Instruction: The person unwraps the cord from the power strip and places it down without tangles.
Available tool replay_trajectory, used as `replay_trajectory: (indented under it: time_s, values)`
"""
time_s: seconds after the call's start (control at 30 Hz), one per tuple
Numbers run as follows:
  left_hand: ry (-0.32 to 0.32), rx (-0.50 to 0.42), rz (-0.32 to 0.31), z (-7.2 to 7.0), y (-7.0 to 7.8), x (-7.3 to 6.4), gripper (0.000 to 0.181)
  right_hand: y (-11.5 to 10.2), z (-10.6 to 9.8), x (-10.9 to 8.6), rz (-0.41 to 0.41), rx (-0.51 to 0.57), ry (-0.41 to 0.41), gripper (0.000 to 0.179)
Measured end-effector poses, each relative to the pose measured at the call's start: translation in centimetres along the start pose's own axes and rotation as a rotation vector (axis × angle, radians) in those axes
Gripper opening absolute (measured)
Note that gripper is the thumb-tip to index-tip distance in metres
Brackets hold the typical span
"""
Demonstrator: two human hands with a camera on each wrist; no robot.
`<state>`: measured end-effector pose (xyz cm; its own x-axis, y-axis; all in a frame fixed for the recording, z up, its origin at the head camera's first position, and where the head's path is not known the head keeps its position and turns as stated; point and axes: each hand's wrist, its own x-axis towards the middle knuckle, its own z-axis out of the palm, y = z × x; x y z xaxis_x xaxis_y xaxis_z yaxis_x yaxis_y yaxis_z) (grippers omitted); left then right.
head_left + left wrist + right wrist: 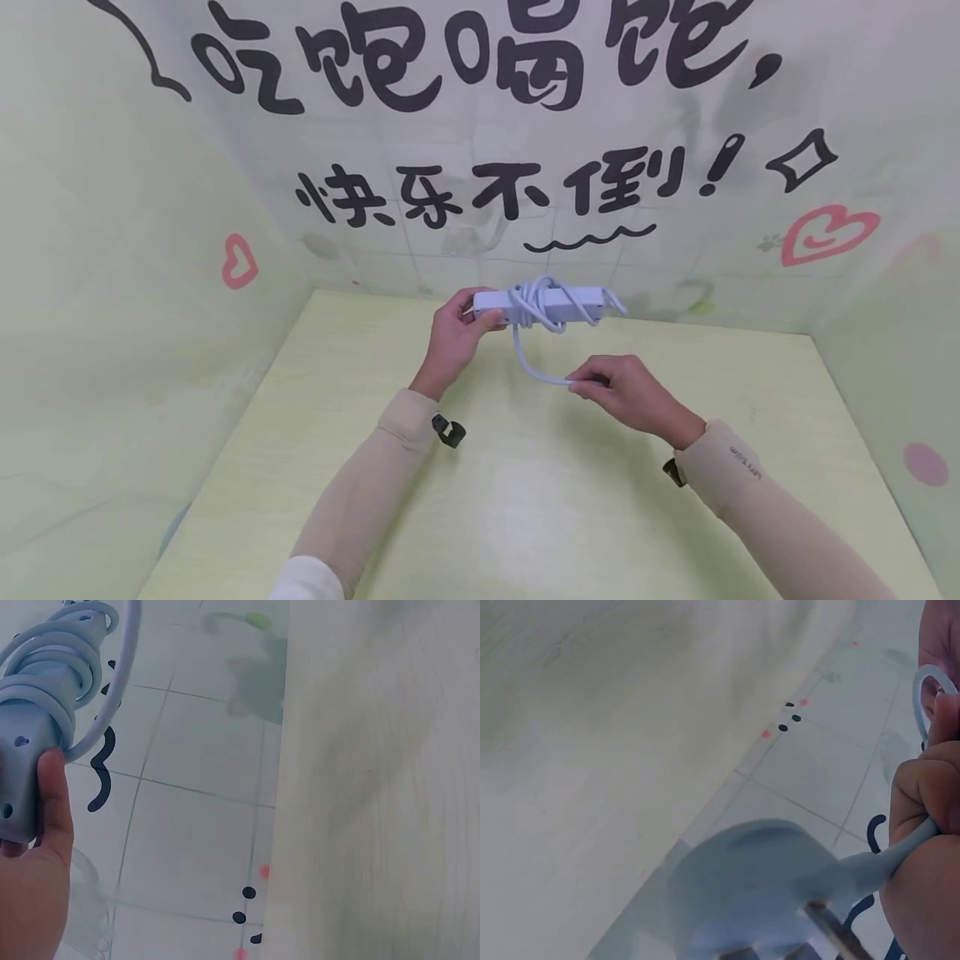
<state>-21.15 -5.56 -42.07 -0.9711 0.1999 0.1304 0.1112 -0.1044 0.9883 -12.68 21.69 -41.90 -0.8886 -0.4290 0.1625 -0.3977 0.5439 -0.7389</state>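
Note:
A pale power strip (491, 301) is held up above the table, its cord (530, 370) wound several times around the middle. My left hand (450, 343) grips the strip's left end, with the thumb (54, 795) along its side in the left wrist view. From the coils, the cord's free part sags down to my right hand (633, 398), which pinches it between thumb and fingers. In the right wrist view, a plug (742, 892) with metal prongs sticks out from that hand, large and blurred. The strip's socket side is hidden.
A pale wood-grain table (487, 517) lies beneath both hands. Behind it rises a printed backdrop (435, 275) with black lettering and hearts, and similar light-green panels (112, 275) stand at the sides. A dark wrist-camera mount (448, 431) sits at the left sleeve.

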Motion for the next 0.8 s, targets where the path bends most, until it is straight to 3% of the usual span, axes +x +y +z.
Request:
replay_trajectory:
  time_s: [0.17, 0.33, 0.43, 0.6, 0.8]
  values:
    - [-0.034, -0.011, -0.037, 0.1, 0.3, -0.4, 0.036, 1.7, -0.4, 0.2, 0.194, 0.032, -0.037, 0.008]
    - [-0.089, -0.023, -0.027, 0.3, 0.5, -0.8, 0.037, 2.7, -1.5, 0.6, 0.318, 0.055, 0.01, 0.019]
    - [-0.108, -0.018, -0.028, 0.2, 0.4, -1.0, 0.038, 3.0, -2.4, 0.9, 0.348, 0.034, 0.054, 0.021]
    - [-0.131, 0.015, -0.038, -0.2, 0.2, -1.3, 0.039, 2.9, -3.9, 1.5, 0.317, -0.03, 0.112, 0.022]
    - [-0.201, 0.065, -0.037, -0.6, -0.2, -1.4, 0.037, 1.5, -6.4, 2.2, 0.327, -0.013, 0.157, 0.027]
